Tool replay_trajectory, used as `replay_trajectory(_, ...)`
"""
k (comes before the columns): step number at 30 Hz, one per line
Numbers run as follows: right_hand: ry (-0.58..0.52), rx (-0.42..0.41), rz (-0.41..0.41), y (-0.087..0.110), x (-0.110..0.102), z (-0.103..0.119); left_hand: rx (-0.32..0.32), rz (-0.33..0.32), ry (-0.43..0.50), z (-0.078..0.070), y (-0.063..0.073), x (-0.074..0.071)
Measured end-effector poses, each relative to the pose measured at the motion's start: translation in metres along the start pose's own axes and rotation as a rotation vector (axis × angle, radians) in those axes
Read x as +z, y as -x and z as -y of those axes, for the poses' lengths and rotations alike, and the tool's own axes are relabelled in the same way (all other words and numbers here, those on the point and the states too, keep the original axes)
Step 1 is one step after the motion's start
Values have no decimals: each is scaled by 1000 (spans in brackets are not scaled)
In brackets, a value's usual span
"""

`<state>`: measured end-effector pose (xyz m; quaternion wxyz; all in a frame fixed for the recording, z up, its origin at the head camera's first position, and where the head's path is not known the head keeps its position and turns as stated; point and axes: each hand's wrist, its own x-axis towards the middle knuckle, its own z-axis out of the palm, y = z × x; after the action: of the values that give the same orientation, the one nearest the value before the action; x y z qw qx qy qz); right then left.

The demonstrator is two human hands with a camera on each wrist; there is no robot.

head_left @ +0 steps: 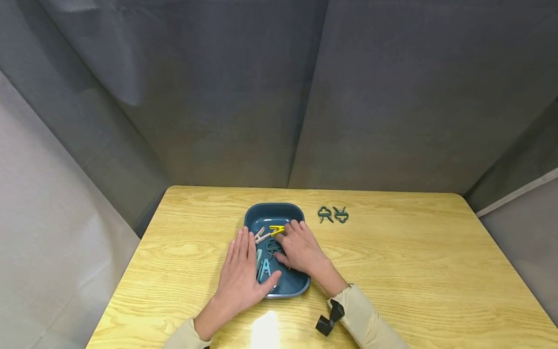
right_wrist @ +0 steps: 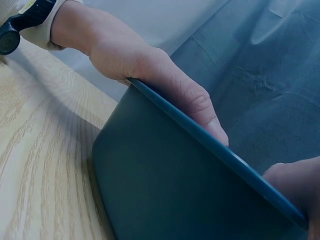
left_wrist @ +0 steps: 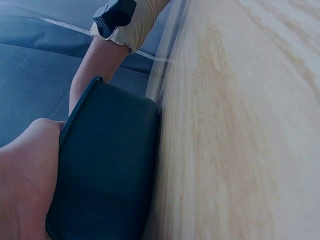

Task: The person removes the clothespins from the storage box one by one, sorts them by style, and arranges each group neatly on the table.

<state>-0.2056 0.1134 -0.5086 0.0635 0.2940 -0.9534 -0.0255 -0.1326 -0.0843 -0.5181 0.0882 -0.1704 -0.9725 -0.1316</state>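
A dark blue plastic bin (head_left: 287,289) stands on the table with several clips inside. My left hand (head_left: 239,276) lies along its left rim, fingers straight, thumb reaching over the near inside. Beneath that thumb are light blue clothespins (head_left: 265,267). My right hand (head_left: 301,248) reaches in over the right side, thumb and index finger spread beside a dark green clip (head_left: 273,247). Close to its fingers lie a yellow clothespin (head_left: 276,230) and a pale pink clothespin (head_left: 260,236). In the right wrist view the bin's wall (right_wrist: 170,170) hides the fingertips.
Two dark green clips (head_left: 325,214) (head_left: 341,214) lie side by side on the wooden table (head_left: 405,252), right of the bin's far end. Grey curtains (head_left: 226,97) hang behind and at both sides. A black strap hangs at the right cuff (head_left: 355,310).
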Motion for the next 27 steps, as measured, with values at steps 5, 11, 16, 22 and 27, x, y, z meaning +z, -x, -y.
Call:
replay_trajectory(5,-14,-7,9,0,-2,1,-2,7,5,0,0,-1)
replay_trajectory(11,-19,-8,28,1,-2,0,-2,16,11,0,1,-2)
replay_trajectory(16,-35,-8,22,1,-3,1,4,5,9,0,1,-2)
replay_trajectory(22,-49,-17,2,1,-2,1,-2,7,-3,1,2,-1)
replay_trajectory(27,-50,-17,8,2,-3,1,-3,8,-11,0,2,-1)
